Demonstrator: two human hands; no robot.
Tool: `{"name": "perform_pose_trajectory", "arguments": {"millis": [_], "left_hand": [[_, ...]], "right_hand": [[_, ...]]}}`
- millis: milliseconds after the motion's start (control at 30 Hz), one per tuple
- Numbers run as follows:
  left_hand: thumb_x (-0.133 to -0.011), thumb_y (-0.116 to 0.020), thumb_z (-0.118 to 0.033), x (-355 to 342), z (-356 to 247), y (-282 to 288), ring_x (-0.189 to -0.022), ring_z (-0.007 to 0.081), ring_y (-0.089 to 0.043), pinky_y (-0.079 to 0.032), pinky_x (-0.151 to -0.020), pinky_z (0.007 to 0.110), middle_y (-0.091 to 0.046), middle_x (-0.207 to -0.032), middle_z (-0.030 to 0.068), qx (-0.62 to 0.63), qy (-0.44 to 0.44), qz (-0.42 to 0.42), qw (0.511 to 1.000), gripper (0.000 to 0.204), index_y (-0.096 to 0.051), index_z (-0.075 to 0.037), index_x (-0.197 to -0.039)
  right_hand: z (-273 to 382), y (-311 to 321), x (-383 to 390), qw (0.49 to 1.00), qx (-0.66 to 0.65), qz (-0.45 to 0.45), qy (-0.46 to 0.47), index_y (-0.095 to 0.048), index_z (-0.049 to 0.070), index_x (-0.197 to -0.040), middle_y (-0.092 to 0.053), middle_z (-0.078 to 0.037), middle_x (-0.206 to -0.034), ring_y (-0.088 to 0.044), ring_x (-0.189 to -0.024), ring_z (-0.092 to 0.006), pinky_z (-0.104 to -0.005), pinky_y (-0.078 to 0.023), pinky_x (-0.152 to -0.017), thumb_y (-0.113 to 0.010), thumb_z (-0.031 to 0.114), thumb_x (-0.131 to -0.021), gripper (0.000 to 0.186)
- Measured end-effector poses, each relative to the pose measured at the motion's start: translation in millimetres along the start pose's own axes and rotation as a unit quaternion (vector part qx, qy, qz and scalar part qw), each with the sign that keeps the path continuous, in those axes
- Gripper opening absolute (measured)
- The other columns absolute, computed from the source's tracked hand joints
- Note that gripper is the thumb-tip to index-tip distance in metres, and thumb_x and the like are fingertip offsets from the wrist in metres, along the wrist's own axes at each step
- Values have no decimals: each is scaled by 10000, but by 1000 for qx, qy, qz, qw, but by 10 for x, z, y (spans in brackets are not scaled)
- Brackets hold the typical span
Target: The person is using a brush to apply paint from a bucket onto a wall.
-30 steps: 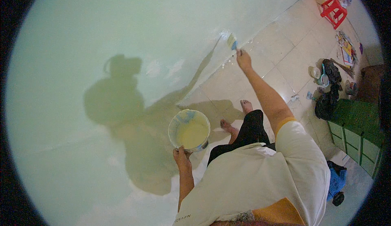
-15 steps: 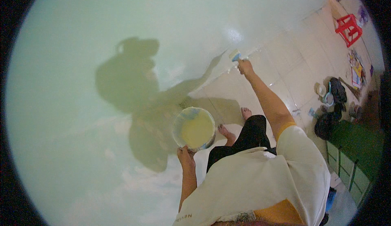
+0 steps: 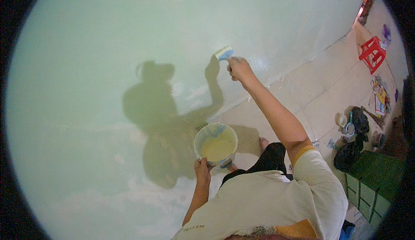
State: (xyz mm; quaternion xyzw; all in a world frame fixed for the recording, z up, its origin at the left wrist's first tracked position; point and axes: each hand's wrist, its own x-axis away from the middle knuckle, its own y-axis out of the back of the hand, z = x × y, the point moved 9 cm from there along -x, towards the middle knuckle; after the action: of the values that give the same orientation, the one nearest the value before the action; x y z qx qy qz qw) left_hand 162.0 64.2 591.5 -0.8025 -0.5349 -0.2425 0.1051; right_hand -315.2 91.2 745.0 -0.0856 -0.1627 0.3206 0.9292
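Observation:
My right hand (image 3: 240,72) is closed round the handle of a wide paintbrush (image 3: 224,53) with pale bristles and a blue ferrule. The brush is at the pale green wall (image 3: 86,75), its bristles toward the surface; whether they touch it I cannot tell. My left hand (image 3: 202,170) grips the near rim of a round bucket (image 3: 218,147) holding pale yellow paint. Smears of paint coat the bucket's inner wall. Whitish patches show on the lower wall, and my shadow falls across it.
Along the right lie a red plastic stool (image 3: 372,55), colourful papers (image 3: 380,99), black plastic bags (image 3: 347,155) and a small tub (image 3: 341,120). A green cabinet-like piece (image 3: 371,175) stands at the lower right. Paint drips spot the tiled floor (image 3: 320,88) along the wall's foot.
The brush has moved left and slightly up, from near the wall's foot to higher on the wall. The bucket has shifted slightly right and down in view, still held by my left hand.

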Motion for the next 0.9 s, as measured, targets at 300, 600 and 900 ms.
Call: {"name": "perform_pose_trajectory", "arguments": {"millis": [300, 600, 900], "left_hand": [[-859, -586, -161, -70, -35, 225, -754, 227, -615, -589, -615, 379, -563, -907, 123, 14, -37, 32, 999, 250, -454, -5, -1003], [-849, -583, -132, -346, 225, 624, -680, 206, -594, -588, -577, 383, -526, -842, 101, 72, -24, -5, 997, 244, -437, 5, -988], [-840, -589, -140, -578, 541, 781, -672, 210, -575, -575, -560, 371, -514, -844, 107, 97, -14, -6, 995, 250, -424, -3, -968]], "right_hand": [[2551, -607, 946, 959, 8, 4, 285, -545, 3, -759, -429, -12, -591, -356, -486, -107, -261, -301, -458, -484, 288, -935, 341], [1723, -349, 430, 947, 77, -46, 307, -555, 42, -837, -469, -2, -628, -401, -501, -89, -258, -343, -444, -487, 374, -960, 360], [-741, 562, 155, 987, 103, -111, 47, -605, -33, -806, -544, -79, -627, -491, -460, -165, -322, -434, -421, -499, 318, -899, 378]]}}
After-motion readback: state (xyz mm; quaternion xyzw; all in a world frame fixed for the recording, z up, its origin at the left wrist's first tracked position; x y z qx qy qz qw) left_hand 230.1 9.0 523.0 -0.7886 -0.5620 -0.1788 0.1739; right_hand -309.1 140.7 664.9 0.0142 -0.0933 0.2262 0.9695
